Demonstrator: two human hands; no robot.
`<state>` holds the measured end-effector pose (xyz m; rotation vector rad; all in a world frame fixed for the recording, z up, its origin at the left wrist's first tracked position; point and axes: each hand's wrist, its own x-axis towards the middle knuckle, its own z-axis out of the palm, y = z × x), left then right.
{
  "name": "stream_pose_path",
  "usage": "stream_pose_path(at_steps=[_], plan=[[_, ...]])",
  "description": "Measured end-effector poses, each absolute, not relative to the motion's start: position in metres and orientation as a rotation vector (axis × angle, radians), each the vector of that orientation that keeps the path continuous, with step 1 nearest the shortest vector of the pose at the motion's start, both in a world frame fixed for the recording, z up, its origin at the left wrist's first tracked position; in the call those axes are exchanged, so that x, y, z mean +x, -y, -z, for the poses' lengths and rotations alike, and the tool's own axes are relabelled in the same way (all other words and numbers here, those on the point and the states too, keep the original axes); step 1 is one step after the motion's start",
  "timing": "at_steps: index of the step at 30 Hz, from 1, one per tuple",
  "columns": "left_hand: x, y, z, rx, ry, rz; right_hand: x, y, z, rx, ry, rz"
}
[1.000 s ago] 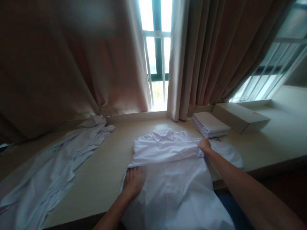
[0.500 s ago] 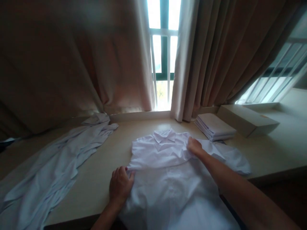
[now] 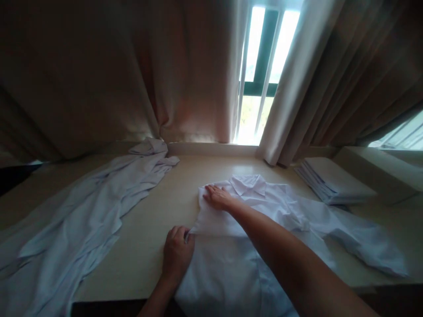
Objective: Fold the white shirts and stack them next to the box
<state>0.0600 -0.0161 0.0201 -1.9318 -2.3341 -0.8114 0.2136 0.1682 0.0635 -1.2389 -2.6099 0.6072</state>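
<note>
A white collared shirt [image 3: 224, 220] lies on the pale counter, collar pointing at the window and its lower part reaching over the near edge. At its left side, my left hand [image 3: 178, 248] is closed on the cloth edge, thumb against fingers. My right hand [image 3: 217, 197] rests on the left shoulder, palm down with fingers stretched out. My right forearm crosses the shirt and hides part of its middle. One sleeve [image 3: 360, 235] spreads out to the right, loosely wrinkled.
Several white shirts [image 3: 99, 198] lie heaped lengthwise on the left of the counter [image 3: 145, 246]. Back right, a stack of folded white clothes [image 3: 333, 176] stands beside a pale box [image 3: 380, 171]. Long curtains [image 3: 191, 79] hang behind, around a barred window [image 3: 261, 66].
My right hand has moved from the shirt's right shoulder across to its left shoulder and flattened there. My left hand keeps hold of the side edge. The view has turned somewhat left.
</note>
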Motion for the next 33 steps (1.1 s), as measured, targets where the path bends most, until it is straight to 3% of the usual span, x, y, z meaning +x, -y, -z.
stream_pose_path(at_steps=[11, 18, 25, 33], plan=[[0.065, 0.01, -0.023, -1.788, 2.377, 0.571, 0.196, -0.196, -0.04, -1.381, 2.6, -0.549], [0.064, 0.01, -0.022, -1.786, 2.36, 0.648, 0.221, -0.152, -0.06, -1.202, 2.455, -0.343], [0.054, 0.002, -0.01, -1.735, 2.327, 0.69, 0.33, -0.064, -0.061, -1.312, 2.201, -0.177], [0.031, -0.011, -0.007, -1.696, 2.369, 0.406, 0.497, -0.03, -0.019, -1.92, 1.899, 0.161]])
